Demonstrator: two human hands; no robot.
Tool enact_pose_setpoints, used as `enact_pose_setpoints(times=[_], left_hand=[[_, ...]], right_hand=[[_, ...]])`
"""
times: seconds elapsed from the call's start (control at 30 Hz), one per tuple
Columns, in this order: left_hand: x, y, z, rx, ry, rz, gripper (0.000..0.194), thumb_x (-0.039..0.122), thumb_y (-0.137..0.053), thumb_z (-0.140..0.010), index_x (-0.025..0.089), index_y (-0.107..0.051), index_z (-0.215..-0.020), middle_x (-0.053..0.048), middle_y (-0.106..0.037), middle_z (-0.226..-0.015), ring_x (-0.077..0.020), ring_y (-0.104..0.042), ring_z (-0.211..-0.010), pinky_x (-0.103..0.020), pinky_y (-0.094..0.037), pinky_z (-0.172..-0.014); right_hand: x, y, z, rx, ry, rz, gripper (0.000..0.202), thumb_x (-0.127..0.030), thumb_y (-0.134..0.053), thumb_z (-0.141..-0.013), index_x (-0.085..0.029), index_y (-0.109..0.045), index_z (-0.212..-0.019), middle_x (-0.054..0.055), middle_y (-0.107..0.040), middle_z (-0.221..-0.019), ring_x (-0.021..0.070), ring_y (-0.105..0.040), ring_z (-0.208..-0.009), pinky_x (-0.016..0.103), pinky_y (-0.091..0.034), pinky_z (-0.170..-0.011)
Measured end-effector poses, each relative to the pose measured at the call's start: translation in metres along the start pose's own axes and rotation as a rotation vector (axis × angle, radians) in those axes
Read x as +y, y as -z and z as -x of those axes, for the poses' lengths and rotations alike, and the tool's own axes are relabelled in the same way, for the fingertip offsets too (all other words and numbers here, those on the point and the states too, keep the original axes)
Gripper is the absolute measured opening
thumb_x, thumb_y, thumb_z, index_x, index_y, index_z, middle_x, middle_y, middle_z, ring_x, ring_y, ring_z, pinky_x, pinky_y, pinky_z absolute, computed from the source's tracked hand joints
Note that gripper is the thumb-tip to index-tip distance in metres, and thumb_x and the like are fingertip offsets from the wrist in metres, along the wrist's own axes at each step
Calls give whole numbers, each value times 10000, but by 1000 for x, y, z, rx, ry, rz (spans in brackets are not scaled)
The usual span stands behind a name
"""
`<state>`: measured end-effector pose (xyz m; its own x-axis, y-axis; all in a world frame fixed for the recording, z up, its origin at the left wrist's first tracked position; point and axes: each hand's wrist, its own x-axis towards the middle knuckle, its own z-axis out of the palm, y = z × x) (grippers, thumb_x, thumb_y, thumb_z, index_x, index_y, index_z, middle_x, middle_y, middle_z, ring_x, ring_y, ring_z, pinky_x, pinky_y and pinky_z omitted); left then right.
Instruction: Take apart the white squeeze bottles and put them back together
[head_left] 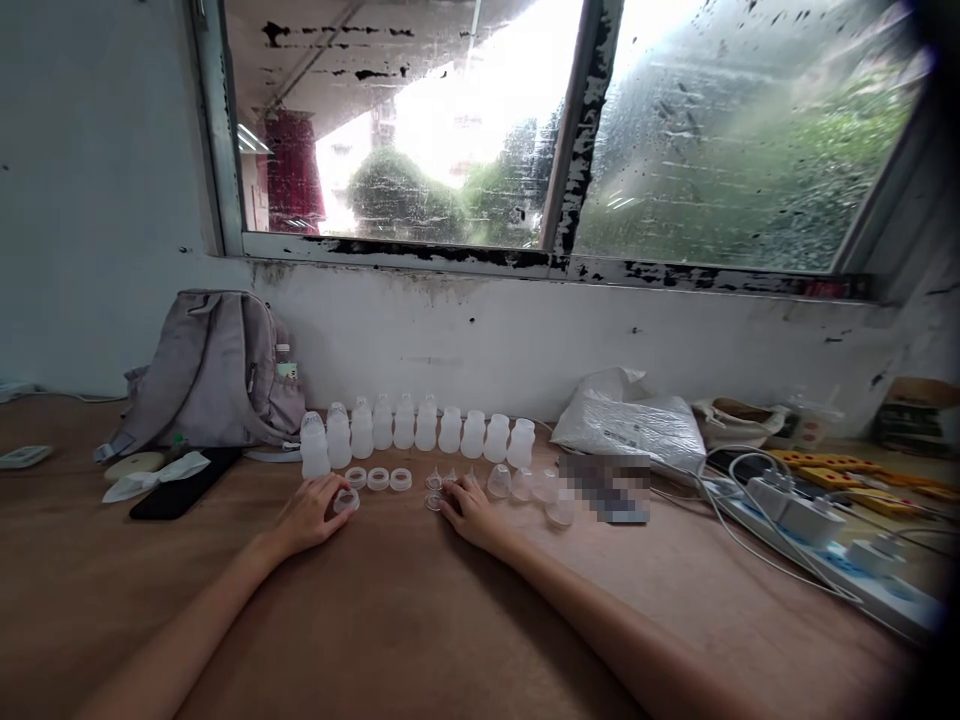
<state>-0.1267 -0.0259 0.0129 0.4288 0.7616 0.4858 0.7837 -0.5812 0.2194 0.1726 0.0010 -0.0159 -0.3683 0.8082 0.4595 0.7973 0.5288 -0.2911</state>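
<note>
A plain workroom, as far as this one side shows: a brown table (360, 620) stands against a stained wall (420, 330) below a flaking window frame (405, 252), bearing a power strip (836, 560) and rowed bottles (404, 430).

"What stands along the desk's (390, 620) far edge?"
"Baby bottles (426, 428), right of a backpack (214, 375)."
"Left fingers (328, 486)?"
"Around a translucent collar ring (347, 498)."
"Right fingers (457, 493)?"
"Among the clear nipples (433, 481)."

Ten frosted bottles (473, 436) stand upright in a row, the left six capped. Before them pale rings (379, 487) lie flat, one in my grip; then come clear teats (435, 481), partly hidden, and, rightward, translucent domed caps (499, 482).
</note>
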Motion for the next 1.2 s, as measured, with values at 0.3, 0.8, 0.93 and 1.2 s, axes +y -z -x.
enact_pose_setpoints(times=[0.3,0.8,0.93,1.2], left_hand=[[5,1,1,15,-40,-39,234,368,-407,-784,197,-501,-912,-41,-567,-874,-181,-522,-810,-308,-378,-765],[6,-1,-1,34,-90,-123,200,317,-382,-810,189,-503,-903,-46,-555,-865,-183,-511,-812,-304,-378,-748],[5,-2,-1,53,-119,-132,197,308,-386,-814,180,-506,-904,-48,-550,-860,-182,-509,-801,-306,-381,-737],[9,-4,0,134,-160,-155,154,249,-399,-810,170,-517,-870,-50,-544,-851,-180,-502,-806,-309,-379,-736]], right_hand=[[-5,4,0,-44,11,40,306,-334,-465,-802,-190,-531,-1064,94,-483,-980,203,-456,-916,344,-355,-839],[-5,2,-1,-6,0,53,271,-341,-486,-797,-181,-554,-1005,90,-488,-960,191,-468,-879,326,-371,-794],[-6,1,-1,27,-3,52,249,-361,-482,-797,-178,-557,-950,81,-501,-930,184,-486,-845,310,-387,-756],[-16,21,-21,280,76,20,199,-262,-377,-840,-180,-493,-979,73,-517,-930,190,-481,-885,309,-379,-790]])
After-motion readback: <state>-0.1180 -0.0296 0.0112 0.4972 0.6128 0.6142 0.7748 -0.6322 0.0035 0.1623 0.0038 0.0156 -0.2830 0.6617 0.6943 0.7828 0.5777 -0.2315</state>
